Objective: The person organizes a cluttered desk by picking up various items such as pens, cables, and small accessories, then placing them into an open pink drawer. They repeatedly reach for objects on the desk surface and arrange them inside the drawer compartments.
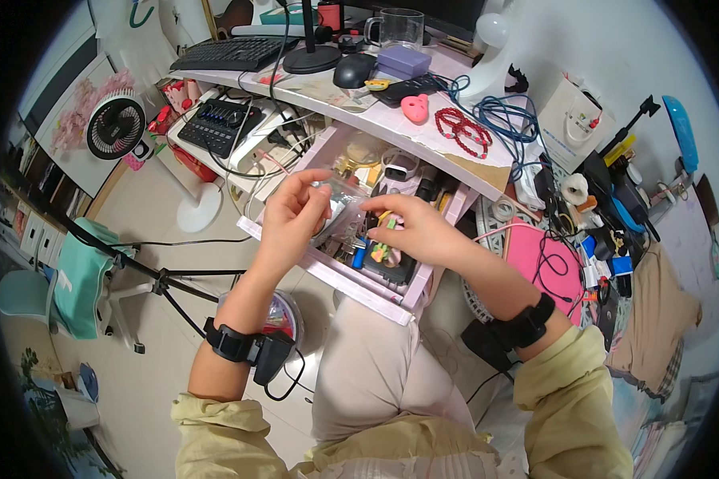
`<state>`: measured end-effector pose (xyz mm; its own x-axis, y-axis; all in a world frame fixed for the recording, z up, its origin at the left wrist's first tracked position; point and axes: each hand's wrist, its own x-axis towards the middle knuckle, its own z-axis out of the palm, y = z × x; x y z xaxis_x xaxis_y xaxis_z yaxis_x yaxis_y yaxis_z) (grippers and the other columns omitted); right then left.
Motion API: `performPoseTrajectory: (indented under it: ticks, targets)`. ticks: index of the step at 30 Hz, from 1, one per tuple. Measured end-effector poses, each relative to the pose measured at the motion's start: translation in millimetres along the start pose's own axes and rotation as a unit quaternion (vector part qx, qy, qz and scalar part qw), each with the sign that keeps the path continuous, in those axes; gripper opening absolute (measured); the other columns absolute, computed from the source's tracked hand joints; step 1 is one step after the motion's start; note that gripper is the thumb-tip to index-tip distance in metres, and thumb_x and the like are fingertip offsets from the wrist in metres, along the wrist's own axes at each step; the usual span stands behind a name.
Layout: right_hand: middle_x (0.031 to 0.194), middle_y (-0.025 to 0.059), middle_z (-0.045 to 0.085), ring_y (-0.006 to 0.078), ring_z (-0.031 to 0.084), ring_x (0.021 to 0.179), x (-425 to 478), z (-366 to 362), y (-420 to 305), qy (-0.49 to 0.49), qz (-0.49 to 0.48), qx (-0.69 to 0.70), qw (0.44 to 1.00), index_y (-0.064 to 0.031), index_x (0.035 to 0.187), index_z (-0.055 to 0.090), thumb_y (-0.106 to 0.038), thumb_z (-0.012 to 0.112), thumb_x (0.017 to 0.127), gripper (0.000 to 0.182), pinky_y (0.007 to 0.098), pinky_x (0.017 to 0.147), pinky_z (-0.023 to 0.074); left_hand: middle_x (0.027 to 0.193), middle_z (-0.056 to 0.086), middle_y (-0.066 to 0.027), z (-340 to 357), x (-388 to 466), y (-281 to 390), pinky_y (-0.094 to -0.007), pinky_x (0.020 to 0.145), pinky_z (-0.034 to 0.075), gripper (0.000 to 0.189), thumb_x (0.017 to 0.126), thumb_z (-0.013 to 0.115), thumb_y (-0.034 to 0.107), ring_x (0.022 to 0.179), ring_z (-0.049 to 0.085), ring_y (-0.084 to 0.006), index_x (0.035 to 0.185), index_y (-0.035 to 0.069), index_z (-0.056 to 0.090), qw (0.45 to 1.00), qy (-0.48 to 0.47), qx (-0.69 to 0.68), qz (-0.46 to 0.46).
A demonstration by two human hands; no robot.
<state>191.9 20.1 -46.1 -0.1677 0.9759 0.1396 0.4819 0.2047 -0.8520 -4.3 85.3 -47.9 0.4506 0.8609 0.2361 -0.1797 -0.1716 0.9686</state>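
Note:
My left hand [296, 212] is raised over the front left of an open pale pink drawer [341, 284], fingers pinched on a clear plastic bag [349, 200]. What the bag holds is hard to make out. My right hand [416, 227] hovers over the drawer with index finger and thumb apart, the index fingertip close to the bag's edge. Just below that thumb is a small colourful trinket [386, 252]; whether the hand grips it is hidden. Inside the drawer lie a white smartwatch [399, 172], a black case [389, 269] and a small blue object [360, 254].
Above the drawer is a desk edge [335, 111] with a mouse [355, 70], red beads [462, 133] and a coiled blue cable [503, 117]. A tripod leg [138, 266] and a white fan [117, 129] stand left. Cluttered items and a pink folder [539, 257] lie right.

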Motion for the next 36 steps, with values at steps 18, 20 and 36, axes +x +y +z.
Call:
performPoseTrajectory:
  ticks: [18,20,36]
  targets:
    - [0.117,0.0064,0.054,0.0111,0.051,0.105,-61,-40,-33,-0.005,0.109,0.214,0.971,0.0017,0.122,0.05,-0.008,0.058,0.088,0.037,0.0253,0.088,0.0435,0.072,0.052,0.0049,-1,-5,0,-0.0171,0.057,0.038,0.021,0.09,0.054,0.01,0.065,0.048,-0.0027,0.11,0.005,0.056,0.998,-0.022,0.052,0.023]
    - [0.106,0.0038,0.058,0.0099,0.056,0.083,-104,-46,-12,0.042,0.088,0.239,0.966,-0.0021,0.121,0.052,-0.011,0.057,0.089,0.033,0.0239,0.075,0.048,0.074,0.054,0.0041,-4,-9,-1,-0.0164,0.056,0.036,0.018,0.091,0.053,0.01,0.065,0.048,-0.0023,0.107,0.003,0.057,0.999,-0.021,0.045,0.011]
    - [0.086,0.0047,0.061,0.0097,0.054,0.075,-324,-141,60,0.405,0.294,-0.276,0.821,0.0007,0.105,0.062,-0.009,0.06,0.085,0.023,0.0234,0.068,0.0446,0.074,0.056,0.0031,0,-4,-1,-0.0159,0.051,0.032,0.016,0.091,0.054,0.011,0.062,0.048,-0.0016,0.103,0.002,0.059,0.992,-0.041,0.119,-0.022]
